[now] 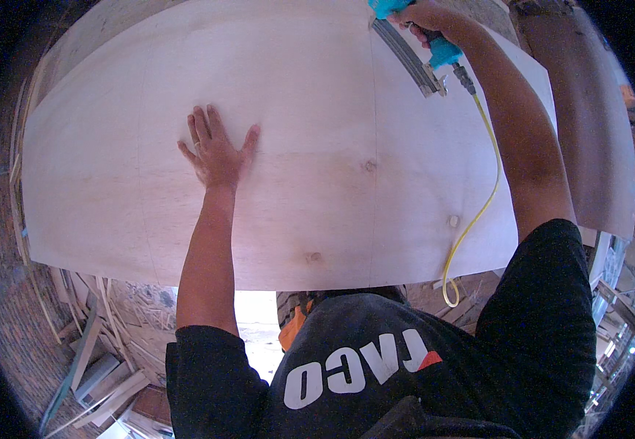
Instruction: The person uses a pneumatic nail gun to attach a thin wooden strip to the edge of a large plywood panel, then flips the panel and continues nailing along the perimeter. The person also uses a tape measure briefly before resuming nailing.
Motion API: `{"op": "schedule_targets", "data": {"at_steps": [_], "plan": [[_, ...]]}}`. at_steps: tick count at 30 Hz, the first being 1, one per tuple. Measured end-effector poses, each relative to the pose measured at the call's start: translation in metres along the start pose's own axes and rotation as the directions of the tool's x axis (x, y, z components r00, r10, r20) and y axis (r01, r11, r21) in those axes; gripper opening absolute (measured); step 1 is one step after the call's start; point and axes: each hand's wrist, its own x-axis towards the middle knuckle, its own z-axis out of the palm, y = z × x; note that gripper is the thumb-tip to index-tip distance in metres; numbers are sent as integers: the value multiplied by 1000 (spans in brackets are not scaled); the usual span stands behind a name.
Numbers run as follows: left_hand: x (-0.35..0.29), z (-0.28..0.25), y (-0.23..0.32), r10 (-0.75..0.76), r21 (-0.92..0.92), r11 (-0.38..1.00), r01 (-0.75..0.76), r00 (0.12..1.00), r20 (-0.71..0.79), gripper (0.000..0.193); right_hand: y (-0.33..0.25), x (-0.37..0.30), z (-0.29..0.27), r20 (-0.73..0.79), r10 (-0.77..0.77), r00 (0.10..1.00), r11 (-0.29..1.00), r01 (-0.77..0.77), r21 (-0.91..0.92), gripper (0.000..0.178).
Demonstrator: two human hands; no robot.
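Observation:
A large pale plywood sheet [295, 197] spreads across the view in front of me, with faint pencil lines and a few knots. My left hand [220, 155] lies flat on its left half, fingers spread, a ring on one finger. At the far right part of the sheet my right hand [428, 20] is wrapped round the handle of a teal pneumatic nail gun [445, 53]. The gun's long grey magazine [407, 58] slants over the sheet. Its nose is cut off by the top of the picture, so I cannot tell whether it touches the wood.
A yellow air hose [494, 168] runs from the gun's handle down over the sheet and loops past its near edge. Scrap wood strips [105, 366] are heaped on the floor at the near left. A brown board [591, 139] stands beyond the right edge.

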Motion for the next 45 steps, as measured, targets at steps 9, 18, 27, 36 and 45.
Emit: {"op": "schedule_targets", "data": {"at_steps": [9, 18, 27, 36, 45], "plan": [[12, -12, 8, -30, -9, 999, 31, 998, 62, 111, 1, -4, -6, 11, -18, 1000, 1000, 18, -5, 25], [24, -6, 3, 18, -47, 999, -21, 997, -71, 106, -13, -21, -2, -10, -10, 1000, 1000, 10, 3, 26], [27, -17, -7, 18, -47, 999, -20, 999, -50, 107, 8, -10, 11, -10, -108, 994, 994, 109, 20, 45], [68, -13, 1, -36, 31, 999, 34, 998, 44, 112, 5, -29, 17, 21, -78, 997, 997, 77, 26, 46], [81, -4, 11, -50, 9, 999, 49, 998, 47, 112, 6, -21, 17, 8, -43, 999, 999, 43, 26, 43]]}}
